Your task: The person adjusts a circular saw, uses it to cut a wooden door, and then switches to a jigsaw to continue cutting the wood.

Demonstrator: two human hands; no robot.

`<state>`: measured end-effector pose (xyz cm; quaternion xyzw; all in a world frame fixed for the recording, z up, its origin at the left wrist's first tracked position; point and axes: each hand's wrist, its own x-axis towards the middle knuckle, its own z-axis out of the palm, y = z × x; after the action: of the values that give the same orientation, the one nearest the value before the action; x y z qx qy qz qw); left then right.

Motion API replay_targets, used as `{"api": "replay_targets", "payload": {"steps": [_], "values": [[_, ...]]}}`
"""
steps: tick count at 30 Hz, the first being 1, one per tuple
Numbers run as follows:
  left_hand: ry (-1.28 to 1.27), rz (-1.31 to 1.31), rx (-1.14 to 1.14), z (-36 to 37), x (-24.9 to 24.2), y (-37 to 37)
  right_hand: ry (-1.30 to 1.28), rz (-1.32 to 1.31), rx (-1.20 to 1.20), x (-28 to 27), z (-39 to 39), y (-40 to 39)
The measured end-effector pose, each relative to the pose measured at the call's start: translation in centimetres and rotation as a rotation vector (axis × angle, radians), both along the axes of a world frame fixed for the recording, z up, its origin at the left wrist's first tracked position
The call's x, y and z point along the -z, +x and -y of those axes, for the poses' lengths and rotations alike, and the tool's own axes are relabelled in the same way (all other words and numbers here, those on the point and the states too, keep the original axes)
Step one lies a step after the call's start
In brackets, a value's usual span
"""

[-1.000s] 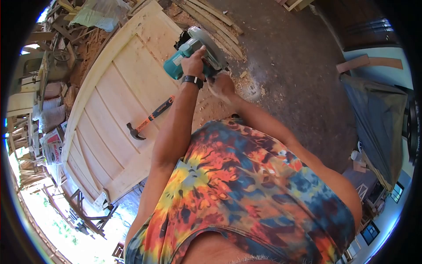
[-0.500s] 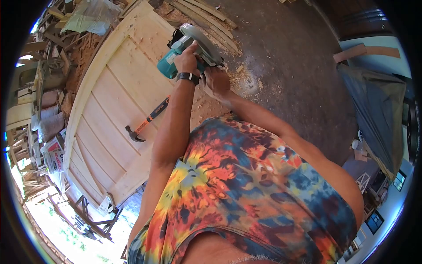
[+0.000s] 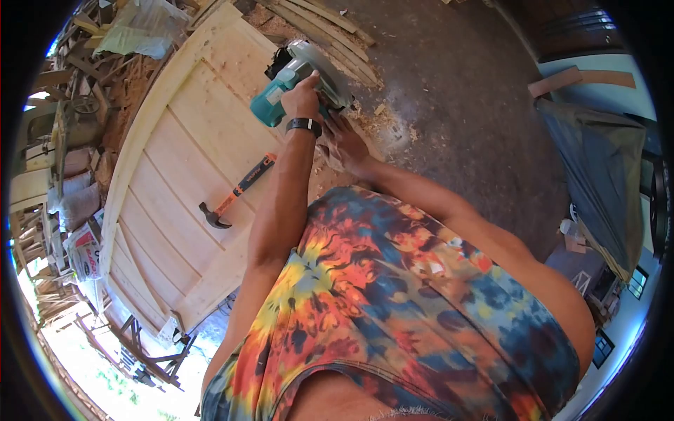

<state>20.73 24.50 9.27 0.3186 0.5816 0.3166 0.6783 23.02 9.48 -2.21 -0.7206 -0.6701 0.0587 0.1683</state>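
Observation:
My left hand (image 3: 302, 99), with a black watch on the wrist, is closed round the handle of a teal circular saw (image 3: 270, 102). The saw's silver blade guard (image 3: 309, 59) points away from me at the edge of a large panelled wooden door (image 3: 186, 168). Close behind the saw, my right hand (image 3: 347, 144) lies low by the door's edge, its fingers stretched toward the saw. Whether those fingertips touch the saw is hidden. A claw hammer (image 3: 239, 189) with an orange and black handle rests on the door, left of my left forearm.
Wood shavings (image 3: 375, 126) litter the dark floor (image 3: 463, 105) beside the door. Long wooden strips (image 3: 330, 35) lie beyond it. Scrap wood and a plastic sheet (image 3: 144, 31) are heaped at the left. A dark cover (image 3: 593, 168) hangs on the right.
My right hand's fingers have gone from curled to stretched out. The saw and my left hand have stayed nearly in place, with only a slight shift of the view.

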Motion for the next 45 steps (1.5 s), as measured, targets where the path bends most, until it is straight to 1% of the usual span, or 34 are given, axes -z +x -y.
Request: {"api": "replay_targets", "payload": {"steps": [3,7,9,10,13,15,16,18,19,21,22,23,24,25,27,29,31,33,34,36,37,39,40,42,43,45], "values": [[0.025,-0.01,-0.004,0.3,0.8,0.3,-0.085,0.023,-0.002,-0.1,0.1,0.0],[0.014,-0.009,0.0,0.3,1.2,0.1,-0.085,0.036,-0.01,-0.2,0.4,0.1],[-0.001,0.145,-0.073,0.1,1.7,0.1,-0.075,0.031,0.014,-0.2,0.1,0.3],[0.002,0.174,-0.094,0.3,1.7,0.0,-0.08,0.027,0.024,-0.4,0.2,0.3],[0.012,0.137,-0.021,0.4,1.5,0.0,-0.154,0.082,-0.043,-0.5,0.1,1.8],[0.021,0.088,-0.017,0.8,1.0,0.1,0.052,-0.068,-0.095,-0.5,0.4,2.8],[0.034,0.039,-0.018,0.8,1.1,0.1,0.051,-0.07,-0.089,-1.5,1.1,3.1],[0.065,0.032,-0.014,0.4,1.9,0.1,0.008,-0.461,0.047,-3.9,2.6,4.8],[0.094,0.021,-0.01,0.6,2.1,-0.1,-0.001,-0.461,0.038,-4.5,2.9,5.6],[0.101,0.03,-0.022,0.9,2.2,-0.3,-0.228,-1.332,0.678,-5.2,2.1,7.9],[0.116,0.038,-0.025,0.9,2.0,-0.3,-0.229,-1.333,0.674,-5.1,1.4,8.8],[0.119,0.037,-0.026,1.1,1.8,-0.3,-0.341,-1.631,0.789,-5.0,0.6,9.8],[0.109,0.098,-0.059,1.4,1.5,-0.4,-0.459,-1.929,0.903,-4.7,0.0,10.5],[0.1,0.16,-0.092,1.6,1.4,-0.4,-0.459,-1.93,0.898,-4.0,-0.6,11.1],[0.142,0.158,-0.104,2.0,1.6,-0.5,-0.491,-2.067,0.741,-2.7,-1.5,11.6],[0.181,0.154,-0.126,2.4,2.2,-0.7,-0.541,-2.012,0.742,-1.6,-2.2,12.3],[0.338,0.027,-0.105,2.7,3.4,-0.8,-0.59,-1.955,0.743,-1.4,-2.6,12.2],[0.374,0.024,-0.102,3.1,3.7,-0.8,-0.377,-1.421,0.629,-1.3,-2.7,11.8],[0.361,0.032,-0.081,3.1,3.3,-0.8,-0.384,-1.42,0.621,-2.2,-2.5,11.0],[0.353,0.042,-0.068,3.0,2.9,-0.8,0.171,-0.188,0.316,-3.8,-1.8,9.5],[0.311,0.075,-0.085,2.9,3.1,-0.7,0.173,-0.189,0.314,-3.8,-1.3,9.0],[0.273,0.113,-0.103,2.5,3.0,-0.6,0.152,-0.412,0.47,-3.8,-1.0,8.6],[0.278,0.095,-0.091,2.3,2.8,-0.7,0.151,-0.412,0.465,-3.9,-1.2,9.2],[0.277,0.07,-0.077,2.3,2.4,-0.9,-0.492,-1.642,0.947,-3.5,-1.4,10.4],[0.275,0.086,-0.082,2.2,2.0,-0.9,-0.494,-1.643,0.948,-3.1,-1.4,10.2],[0.276,0.102,-0.089,2.0,1.7,-0.8,-0.276,-1.225,0.766,-3.0,-1.9,9.2]]}}
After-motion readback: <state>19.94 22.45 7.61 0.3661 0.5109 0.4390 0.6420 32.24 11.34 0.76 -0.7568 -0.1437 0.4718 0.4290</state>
